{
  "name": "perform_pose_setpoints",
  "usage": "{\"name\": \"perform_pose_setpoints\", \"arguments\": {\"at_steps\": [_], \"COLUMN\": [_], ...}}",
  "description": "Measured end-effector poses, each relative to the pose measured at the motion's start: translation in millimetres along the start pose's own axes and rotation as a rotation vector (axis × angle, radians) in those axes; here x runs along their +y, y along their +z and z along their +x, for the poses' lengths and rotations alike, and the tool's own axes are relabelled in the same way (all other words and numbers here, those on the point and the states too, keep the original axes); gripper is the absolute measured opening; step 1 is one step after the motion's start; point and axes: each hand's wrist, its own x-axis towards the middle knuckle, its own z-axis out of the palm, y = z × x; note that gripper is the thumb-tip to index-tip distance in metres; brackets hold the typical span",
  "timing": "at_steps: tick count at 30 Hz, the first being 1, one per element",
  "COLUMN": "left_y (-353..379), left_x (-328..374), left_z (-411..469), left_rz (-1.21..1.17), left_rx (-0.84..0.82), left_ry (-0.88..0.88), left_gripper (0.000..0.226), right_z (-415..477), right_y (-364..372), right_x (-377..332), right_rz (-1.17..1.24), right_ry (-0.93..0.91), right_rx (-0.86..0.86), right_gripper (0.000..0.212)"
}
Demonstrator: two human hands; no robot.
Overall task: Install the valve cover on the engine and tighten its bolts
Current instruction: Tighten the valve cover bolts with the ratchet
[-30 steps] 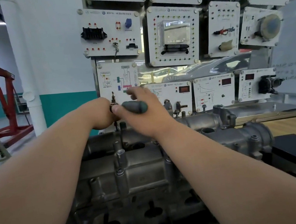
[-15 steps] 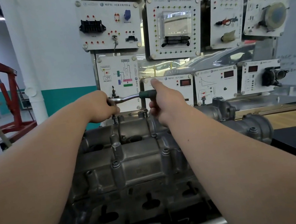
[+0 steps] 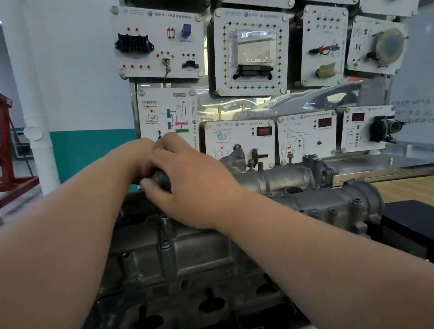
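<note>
Your right hand [image 3: 193, 185] grasps the dark ratchet handle [image 3: 163, 179] over the far edge of the valve cover [image 3: 195, 253] — seated on the engine [image 3: 178, 322]. Your left hand [image 3: 132, 160] meets it; its grip cannot be told.

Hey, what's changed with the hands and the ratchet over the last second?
The right hand swung the ratchet handle out to the right, then back in beside the left hand, gripping it throughout. The left hand stayed at the ratchet's head; the valve cover did not move.
</note>
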Motion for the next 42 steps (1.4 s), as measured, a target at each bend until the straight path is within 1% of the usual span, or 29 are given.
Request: {"name": "perform_pose_setpoints", "arguments": {"at_steps": [1,4,7,9,11,13,15,18,21,25,29,33,35,37,39,42], "left_y": [0.5,4.2,5.5,5.5,5.1,5.2,5.6,5.9,7.0,11.0,11.5,11.5,10.9,9.7,8.7,7.6], "left_x": [-0.3,-1.9,-5.2,-5.2,-4.4,-4.4,-5.1,-6.4,-7.5,-9.1,-9.4,-8.1,-6.6,-5.6,-5.5,-6.4], "left_z": [0.4,-1.2,3.0,4.1,3.0,4.1,5.6,7.0,8.6,12.2,10.6,10.3,9.9,8.4,6.5,3.3], "left_rz": [-0.003,-0.002,-0.102,-0.115,-0.112,-0.117,-0.121,-0.12,-0.107,-0.128,-0.159,-0.114,-0.061,-0.051,-0.082,-0.121], "left_rx": [0.017,0.081,0.086,0.087,0.09,0.082,0.08,0.1,0.119,0.176,0.198,0.197,0.183,0.175,0.171,0.148], "left_ry": [0.016,0.06,0.063,0.085,0.091,0.085,0.093,0.107,0.103,0.143,0.182,0.125,0.096,0.073,0.072,0.076], "left_gripper": [0.007,0.02,0.03,0.032,0.033,0.033,0.033,0.035,0.033,0.022,0.014,0.019,0.023,0.027,0.029,0.024], "right_z": [2.8,10.2,17.8,26.6,40.1,54.8,67.2,73.8,72.6,64.0,46.0,35.3,38.0,45.0,52.9,65.7], "right_y": [-5.6,-34.8,-60.8,-58.1,-43.7,-28.0,-14.8,-2.2,-8.3,-26.8,-37.0,-40.3,-37.8,-38.4,-42.9,-43.1], "right_x": [0.6,25.7,64.2,82.7,90.9,93.6,91.9,88.4,83.9,66.3,42.8,15.7,4.4,1.6,7.8,33.1], "right_rz": [-0.035,-0.069,-0.191,-0.286,-0.406,-0.511,-0.562,-0.517,-0.536,-0.506,-0.406,-0.27,-0.243,-0.286,-0.396,-0.57], "right_ry": [-0.015,0.025,0.215,0.321,0.337,0.315,0.301,0.33,0.333,0.316,0.329,0.325,0.312,0.29,0.285,0.29], "right_rx": [-0.029,-0.13,-0.254,-0.304,-0.328,-0.334,-0.367,-0.44,-0.448,-0.457,-0.451,-0.44,-0.458,-0.505,-0.575,-0.641], "right_gripper": [0.027,0.029,0.027,0.023,0.023,0.029,0.034,0.03,0.03,0.037,0.037,0.025,0.023,0.023,0.02,0.014]}}
